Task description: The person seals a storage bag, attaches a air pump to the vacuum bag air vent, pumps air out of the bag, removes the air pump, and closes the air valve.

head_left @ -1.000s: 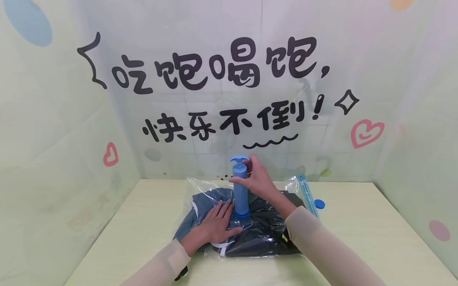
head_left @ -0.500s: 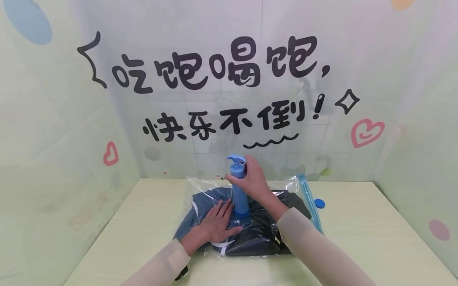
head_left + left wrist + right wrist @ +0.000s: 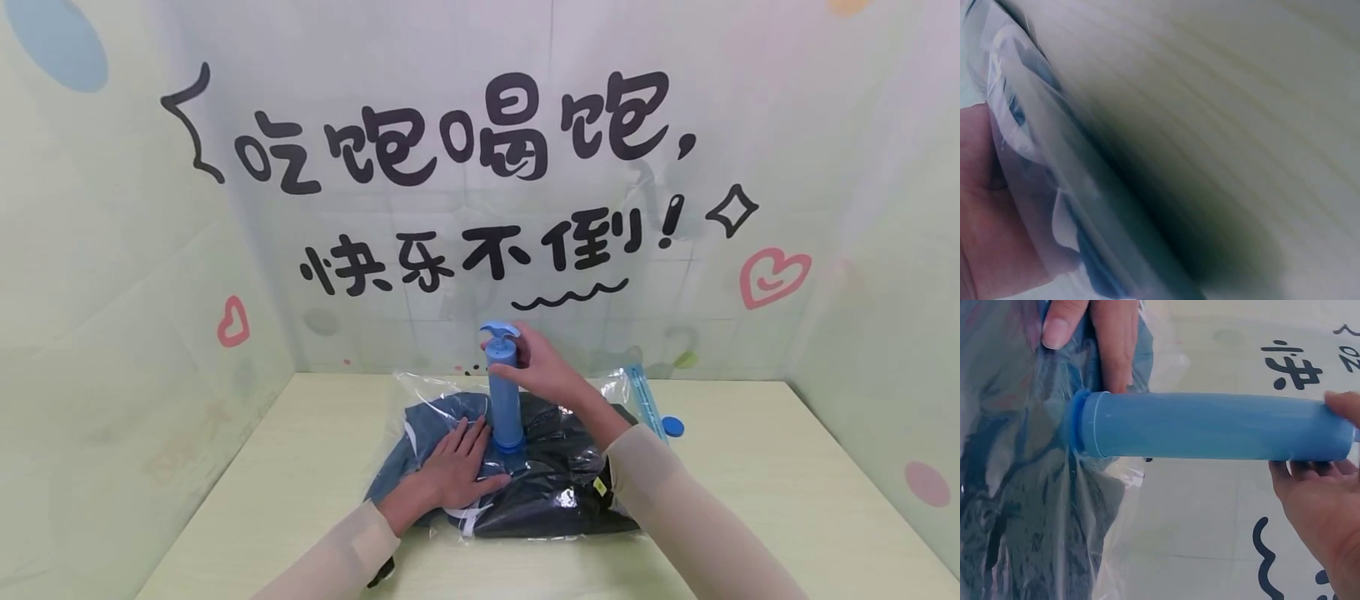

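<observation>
A clear vacuum storage bag (image 3: 401,392) lies on the table, filled with a blue garment (image 3: 438,408) and a black garment (image 3: 540,512). From its middle rises a blue hand pump (image 3: 506,408), nearly upright, its foot at the bag's valve. My right hand (image 3: 543,371) grips the top of the pump's barrel, thumb on one side and fingers behind, just under the T-shaped handle (image 3: 500,330). With fingers straight and spread, my left hand (image 3: 453,477) rests flat on the bag left of the pump. The right wrist view shows the left hand's fingers (image 3: 1116,344) close beside the pump's foot.
A round blue cap (image 3: 672,427) lies on the table (image 3: 757,467) just right of the bag's blue zip edge (image 3: 647,400). A printed curtain (image 3: 480,192) stands behind the table and on both sides. Something small and dark (image 3: 382,573) shows by the left sleeve.
The pump's top tilted left, then came back nearer upright, with my right hand moving along with it. The left hand stays in place on the bag.
</observation>
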`<act>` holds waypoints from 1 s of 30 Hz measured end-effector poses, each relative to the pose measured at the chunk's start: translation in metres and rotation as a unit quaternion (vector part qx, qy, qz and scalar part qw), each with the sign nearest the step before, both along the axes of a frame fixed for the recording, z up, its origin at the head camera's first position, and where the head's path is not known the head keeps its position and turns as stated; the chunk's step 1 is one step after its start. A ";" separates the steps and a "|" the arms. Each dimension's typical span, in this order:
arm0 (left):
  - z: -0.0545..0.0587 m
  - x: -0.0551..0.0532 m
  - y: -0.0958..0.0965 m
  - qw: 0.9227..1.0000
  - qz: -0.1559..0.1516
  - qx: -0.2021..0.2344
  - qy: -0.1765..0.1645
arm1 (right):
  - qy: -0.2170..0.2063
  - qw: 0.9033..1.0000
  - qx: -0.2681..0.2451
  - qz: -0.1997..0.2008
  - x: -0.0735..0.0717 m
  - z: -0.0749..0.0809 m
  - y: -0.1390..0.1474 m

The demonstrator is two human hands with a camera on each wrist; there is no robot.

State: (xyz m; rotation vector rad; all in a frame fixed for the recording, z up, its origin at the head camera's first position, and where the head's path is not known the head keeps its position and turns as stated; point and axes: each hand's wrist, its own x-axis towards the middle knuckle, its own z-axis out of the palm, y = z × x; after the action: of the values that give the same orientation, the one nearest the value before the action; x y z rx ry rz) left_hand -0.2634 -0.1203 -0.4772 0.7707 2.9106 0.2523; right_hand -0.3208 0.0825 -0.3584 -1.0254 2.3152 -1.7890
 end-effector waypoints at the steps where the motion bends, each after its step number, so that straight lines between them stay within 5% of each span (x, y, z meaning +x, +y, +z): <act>1: 0.001 0.001 0.000 1.000 0.000 0.000 -0.001 | 0.006 1.000 0.005 -0.001 0.000 0.000 0.000; 10: 0.013 0.007 0.001 1.000 -0.009 0.009 -0.018 | 0.033 0.996 0.055 -0.069 0.005 -0.002 -0.002; 16: 0.020 0.003 0.002 0.999 -0.012 0.010 -0.038 | 0.031 0.996 0.050 -0.074 0.005 -0.003 -0.001; 19: 0.024 -0.003 0.001 0.998 -0.025 0.039 -0.042 | 0.028 0.996 0.044 -0.071 0.004 -0.004 0.000; 22: 0.029 -0.012 0.003 0.991 -0.034 0.123 -0.038 | 0.030 0.997 0.037 -0.063 0.002 -0.006 0.001; 25: 0.039 -0.021 0.009 0.965 -0.021 0.257 -0.046 | 0.033 0.998 0.029 -0.054 0.001 -0.007 0.001; 30: 0.061 -0.038 0.026 0.892 0.033 0.439 -0.100 | 0.042 0.998 0.026 -0.044 0.001 -0.007 -0.001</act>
State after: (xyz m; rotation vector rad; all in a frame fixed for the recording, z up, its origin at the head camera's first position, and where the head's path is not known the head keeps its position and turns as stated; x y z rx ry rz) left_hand -0.3016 -0.0942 -0.4159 0.6566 2.5322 1.6102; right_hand -0.3200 0.0820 -0.3652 -1.0270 2.4800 -1.7366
